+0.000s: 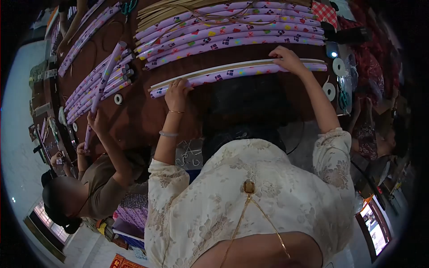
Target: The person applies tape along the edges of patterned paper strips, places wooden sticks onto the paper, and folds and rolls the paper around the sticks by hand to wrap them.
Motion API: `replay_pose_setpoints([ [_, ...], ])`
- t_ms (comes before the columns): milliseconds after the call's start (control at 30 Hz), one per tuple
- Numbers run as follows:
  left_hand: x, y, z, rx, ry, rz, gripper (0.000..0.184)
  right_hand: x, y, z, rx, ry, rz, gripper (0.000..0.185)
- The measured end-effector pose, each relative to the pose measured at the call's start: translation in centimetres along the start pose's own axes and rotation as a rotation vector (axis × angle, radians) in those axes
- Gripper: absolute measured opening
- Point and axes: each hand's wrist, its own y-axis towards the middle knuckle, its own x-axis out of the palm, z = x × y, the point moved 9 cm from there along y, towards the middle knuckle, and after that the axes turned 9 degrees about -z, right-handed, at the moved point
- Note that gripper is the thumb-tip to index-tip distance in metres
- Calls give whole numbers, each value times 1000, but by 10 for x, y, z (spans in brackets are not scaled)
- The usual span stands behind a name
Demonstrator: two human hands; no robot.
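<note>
A long purple roll of patterned wrapping paper lies across the dark brown table in front of me, with a white and a tan strip along its far edge. Near its left end my left hand is closed on the roll, fingers curled over it. Toward the right end my right hand bends over the far edge, its fingers curled together on the roll. Exactly what the right fingertips pinch is hard to make out. Beyond both hands sits a stack of similar purple rolls.
At left, a co-worker holds an upright purple roll beside a bundle of rolls. White tape rolls and scissors lie at the right edge. Another tape roll rests left of me. Brown strips top the stack.
</note>
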Motion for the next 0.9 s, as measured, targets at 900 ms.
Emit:
replay_pose_setpoints([
  [900, -3, -2, 2, -15, 47, 27, 36, 23, 19, -3, -64, 101, -283, 14],
])
